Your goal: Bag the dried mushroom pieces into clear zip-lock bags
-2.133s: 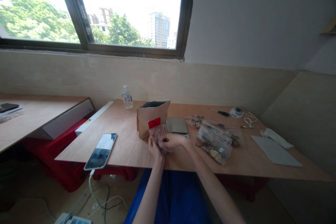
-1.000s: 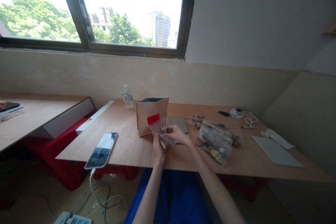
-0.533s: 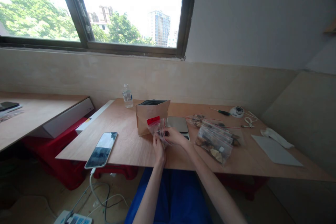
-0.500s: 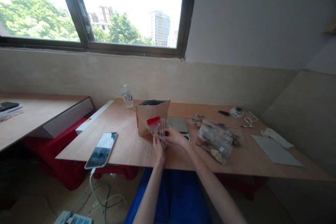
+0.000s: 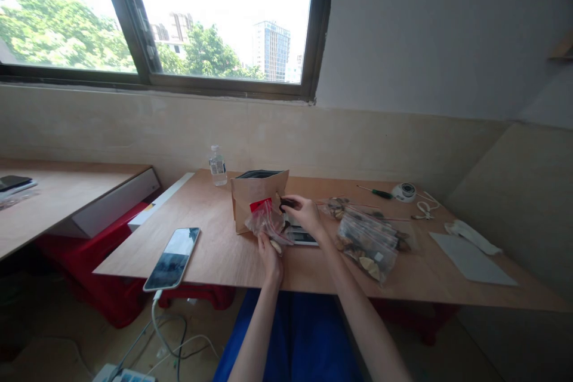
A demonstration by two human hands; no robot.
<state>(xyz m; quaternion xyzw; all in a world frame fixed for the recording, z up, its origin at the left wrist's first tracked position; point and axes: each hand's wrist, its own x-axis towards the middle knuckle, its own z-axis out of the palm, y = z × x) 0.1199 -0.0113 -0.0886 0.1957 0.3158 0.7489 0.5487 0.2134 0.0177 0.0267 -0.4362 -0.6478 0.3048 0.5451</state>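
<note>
1. Head view, left hand (image 5: 271, 265): I have the fingers curled close together, gripping the lower part of a small clear zip bag (image 5: 267, 225). The bag holds pale and dark bits and sits right against a brown paper bag (image 5: 257, 203).
2. Right hand (image 5: 307, 215): my thumb and fingertips (image 5: 297, 203) pinch a small dark piece (image 5: 289, 204) just above the zip bag.
3. In the way: my hands and the zip bag cover most of a kitchen scale (image 5: 302, 239).
4. Around them on the wooden table (image 5: 210, 250): a fat zip bag of dried pieces (image 5: 367, 245), a smaller bag (image 5: 335, 208), a phone (image 5: 172, 258), a screwdriver (image 5: 380, 193), a tape roll (image 5: 404, 192) and a grey sheet (image 5: 470, 253).
5. Labels: I can't read any writing on the red label (image 5: 259, 205) or the water bottle (image 5: 217, 167).
</note>
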